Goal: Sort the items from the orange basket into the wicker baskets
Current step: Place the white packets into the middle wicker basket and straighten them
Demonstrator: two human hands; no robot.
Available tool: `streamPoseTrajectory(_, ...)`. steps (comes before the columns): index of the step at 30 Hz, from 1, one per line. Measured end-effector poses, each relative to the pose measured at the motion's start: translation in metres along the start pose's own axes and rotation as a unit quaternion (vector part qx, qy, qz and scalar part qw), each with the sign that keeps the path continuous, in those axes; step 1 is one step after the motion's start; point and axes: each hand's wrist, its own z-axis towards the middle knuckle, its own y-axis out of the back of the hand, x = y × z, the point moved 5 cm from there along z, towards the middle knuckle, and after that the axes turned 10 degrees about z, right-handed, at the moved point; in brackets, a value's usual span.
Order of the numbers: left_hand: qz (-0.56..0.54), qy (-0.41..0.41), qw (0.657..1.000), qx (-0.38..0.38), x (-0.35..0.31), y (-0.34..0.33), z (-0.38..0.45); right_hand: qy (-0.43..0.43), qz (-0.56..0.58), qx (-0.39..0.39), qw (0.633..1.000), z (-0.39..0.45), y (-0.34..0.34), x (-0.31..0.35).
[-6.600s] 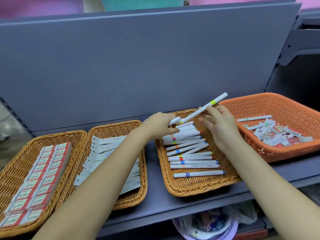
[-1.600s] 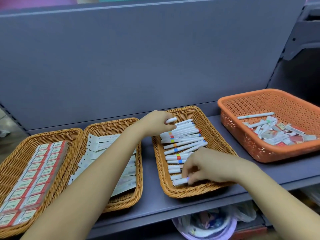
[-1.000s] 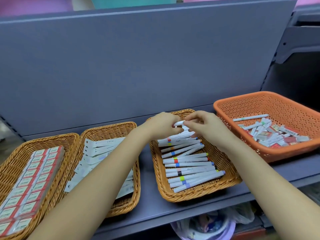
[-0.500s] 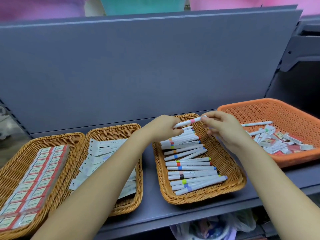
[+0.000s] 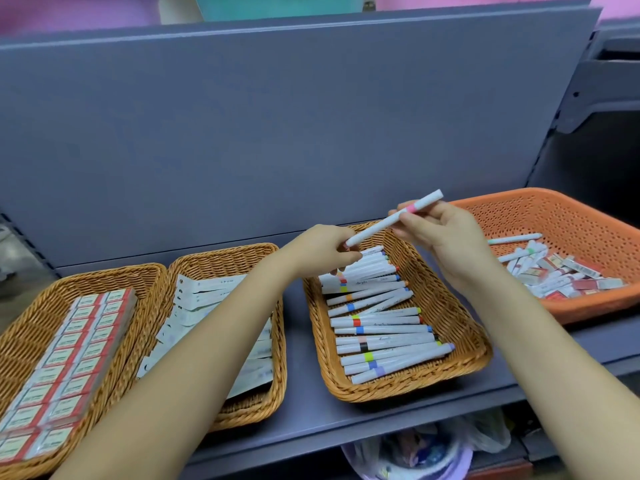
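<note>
Both hands grip the pink-banded marker (image 5: 394, 218), left hand (image 5: 323, 251) seemingly pinching its tip, right hand (image 5: 441, 230) its barrel.

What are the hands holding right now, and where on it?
A white marker: the right hand pinches it near its pink band, the left hand holds its lower end.

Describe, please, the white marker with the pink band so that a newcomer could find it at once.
Start at the wicker basket of white markers, third from the left on the grey shelf. Above its far end, the left hand and right hand hold one white marker with a pink band tilted in the air. Every other marker lies in a basket.
</note>
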Motion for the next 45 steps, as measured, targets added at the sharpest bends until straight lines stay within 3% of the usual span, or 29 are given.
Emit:
streamPoseTrajectory(2, 0.019, 0.003, 1.0, 0.007, 0.006, -0.002, 0.0, 0.047, -0.058, 0.012, 0.997, -0.004, 0.001, 0.017)
streamPoseTrajectory(4, 0.047, 0.0, 0.999, 0.009, 0.011, -0.004, 0.001, 0.113, -0.214, 0.04, 0.97, -0.009, -0.003, 0.035)
streamPoseTrajectory(7, 0.068, -0.004, 0.998, 0.013, 0.017, -0.009, 0.003, 0.17, -0.483, 0.161, 0.844, -0.022, -0.023, 0.034)
streamPoseTrajectory(10, 0.085, -0.014, 0.996, 0.014, 0.019, -0.012, 0.005, 0.111, -0.645, 0.309, 0.69, -0.035, -0.037, -0.011)
streamPoseTrajectory(12, 0.091, -0.023, 0.995, 0.016, 0.019, -0.015, 0.005, 0.065, -0.695, 0.357, 0.621, -0.041, -0.038, -0.042)
streamPoseTrajectory(14, 0.094, -0.029, 0.995, 0.019, 0.019, -0.017, 0.005, 0.031, -0.688, 0.373, 0.622, -0.045, -0.036, -0.061)
streamPoseTrajectory(19, 0.089, -0.035, 0.995, 0.024, 0.02, -0.022, 0.005, 0.018, -0.646, 0.349, 0.679, -0.046, -0.029, -0.07)
streamPoseTrajectory(28, 0.182, -0.069, 0.981, 0.02, 0.0, -0.021, 0.011, 0.019, -0.647, 0.322, 0.69, -0.047, -0.023, -0.068)
streamPoseTrajectory(31, 0.239, -0.064, 0.969, -0.019, -0.015, -0.017, 0.017, 0.045, -0.656, 0.26, 0.707, -0.034, -0.015, -0.042)
streamPoseTrajectory(36, 0.284, -0.029, 0.955, -0.077, -0.04, -0.018, 0.027, 0.139, -0.695, 0.161, 0.687, 0.004, 0.009, -0.002)
streamPoseTrajectory(45, 0.255, 0.013, 0.96, -0.114, -0.108, -0.017, 0.085, 0.06, -0.747, 0.156, 0.644, 0.053, 0.111, 0.023)
